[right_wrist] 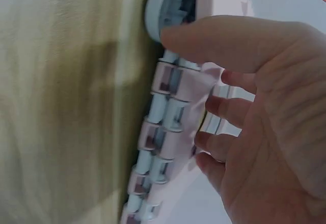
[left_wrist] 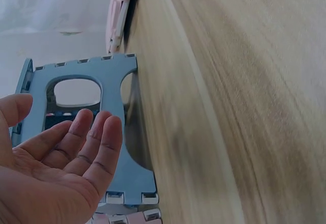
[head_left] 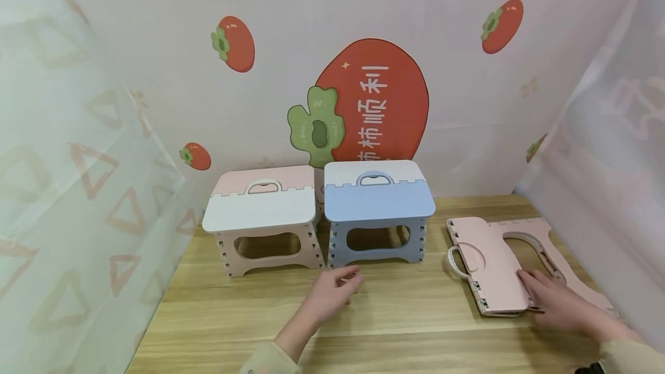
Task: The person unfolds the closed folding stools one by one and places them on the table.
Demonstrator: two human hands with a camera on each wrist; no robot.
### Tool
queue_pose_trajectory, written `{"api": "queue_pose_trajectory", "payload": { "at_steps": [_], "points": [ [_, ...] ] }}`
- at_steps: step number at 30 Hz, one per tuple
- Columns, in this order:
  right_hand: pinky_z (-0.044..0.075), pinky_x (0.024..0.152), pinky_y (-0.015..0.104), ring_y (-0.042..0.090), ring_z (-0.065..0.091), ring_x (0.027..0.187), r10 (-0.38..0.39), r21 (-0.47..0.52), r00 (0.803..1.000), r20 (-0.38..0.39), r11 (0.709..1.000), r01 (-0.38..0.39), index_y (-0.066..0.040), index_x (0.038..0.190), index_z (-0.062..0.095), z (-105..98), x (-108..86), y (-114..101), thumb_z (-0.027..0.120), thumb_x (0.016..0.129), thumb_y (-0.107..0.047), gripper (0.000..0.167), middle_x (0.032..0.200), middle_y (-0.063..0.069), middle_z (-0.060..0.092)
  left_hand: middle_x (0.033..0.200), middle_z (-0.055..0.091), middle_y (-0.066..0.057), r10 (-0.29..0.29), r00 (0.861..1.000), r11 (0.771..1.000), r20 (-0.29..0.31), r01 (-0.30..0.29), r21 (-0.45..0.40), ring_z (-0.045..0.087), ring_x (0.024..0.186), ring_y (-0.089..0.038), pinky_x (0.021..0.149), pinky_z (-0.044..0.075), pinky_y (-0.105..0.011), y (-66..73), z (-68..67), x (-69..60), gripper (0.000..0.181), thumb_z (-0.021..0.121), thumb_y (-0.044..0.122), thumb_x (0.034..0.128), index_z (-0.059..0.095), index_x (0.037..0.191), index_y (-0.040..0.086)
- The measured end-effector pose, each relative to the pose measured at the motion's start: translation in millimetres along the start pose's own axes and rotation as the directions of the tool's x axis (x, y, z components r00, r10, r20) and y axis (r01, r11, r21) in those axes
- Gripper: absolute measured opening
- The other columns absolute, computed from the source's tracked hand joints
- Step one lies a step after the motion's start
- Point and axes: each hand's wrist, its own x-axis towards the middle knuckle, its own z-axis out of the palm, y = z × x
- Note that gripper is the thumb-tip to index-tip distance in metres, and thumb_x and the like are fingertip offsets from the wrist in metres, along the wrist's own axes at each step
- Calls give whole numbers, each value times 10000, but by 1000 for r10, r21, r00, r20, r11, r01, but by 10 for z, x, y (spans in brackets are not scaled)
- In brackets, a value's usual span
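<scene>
A pink folding stool lies partly folded on the right of the wooden table, its white handle sticking out to the left. My right hand holds this stool at the inner edge of a panel. In the right wrist view the thumb reaches across the hinged edge, and the other fingers bend in at the panel. My left hand hovers above the table with loosely bent fingers, holding nothing. In front of it stands an unfolded blue folding stool, also behind the palm in the left wrist view.
An unfolded white and pink folding stool stands close to the left of the blue one. A white cloth printed with persimmons hangs behind the table and along both sides.
</scene>
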Motion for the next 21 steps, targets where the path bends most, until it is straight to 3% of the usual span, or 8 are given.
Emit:
{"api": "queue_pose_trajectory", "payload": {
  "at_steps": [4,6,12,16,21],
  "points": [
    [464,820,731,631,529,1147,41,-6,999,-35,999,-41,138,1480,323,84,-63,34,883,730,-320,1042,1344,481,424,1215,698,-102,-38,999,999,13,38,-31,699,851,-328,724,588,-420,-25,58,15,458,619,379,1023,643,1380,93],
    [441,795,737,579,549,1154,70,-21,995,-67,997,-72,92,1492,335,121,-89,35,886,728,-373,1050,1339,425,464,1205,711,-104,-56,998,997,22,57,-56,705,843,-326,731,591,-436,-33,88,22,449,626,384,1020,652,1374,109],
    [400,750,690,442,580,1055,133,-49,975,-179,988,-144,49,1339,501,167,-117,56,896,720,-396,859,1183,303,509,1157,722,-138,-76,996,990,40,80,-120,710,844,-319,743,609,-453,-34,179,43,444,647,360,1013,655,1370,96],
    [401,751,688,391,581,1008,134,-94,971,-196,984,-155,24,1256,616,191,-134,90,895,722,-421,749,1117,200,539,1132,723,-148,-83,995,989,50,88,-122,706,800,-319,730,610,-439,-30,236,64,459,640,356,1016,646,1375,71],
    [379,778,733,448,548,1059,112,-169,966,-233,974,-153,-57,1244,668,201,-159,142,888,733,-394,651,1136,163,564,1093,725,-127,-94,994,988,64,101,-114,706,788,-306,716,607,-409,-31,294,103,478,639,364,1012,641,1374,52]
  ]
}}
